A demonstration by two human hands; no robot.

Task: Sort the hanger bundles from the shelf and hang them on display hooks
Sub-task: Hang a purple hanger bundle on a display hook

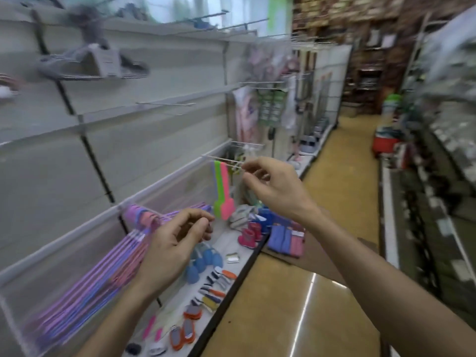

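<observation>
A bundle of pink and purple hangers (pixel 108 274) lies slanted against the lower left shelf wall, its hook ends up near a bracket. My left hand (pixel 175 243) hovers just in front of the bundle's upper end, fingers loosely curled, with nothing visible between them. My right hand (pixel 273 186) pinches the tip of a thin wire display hook (pixel 226 161) that sticks out from the back panel. Flat purple, green and pink plastic pieces (pixel 222 194) hang from that hook. The frame is blurred by motion.
The white shelf board (pixel 242 253) below carries small goods: blue pieces, orange-edged brushes, pink boots, blue and pink packs. Bare wire hooks (pixel 167 104) jut from the upper panels, and a grey hanger bundle (pixel 90 65) hangs top left. The yellow aisle floor (pixel 322 253) runs along the right.
</observation>
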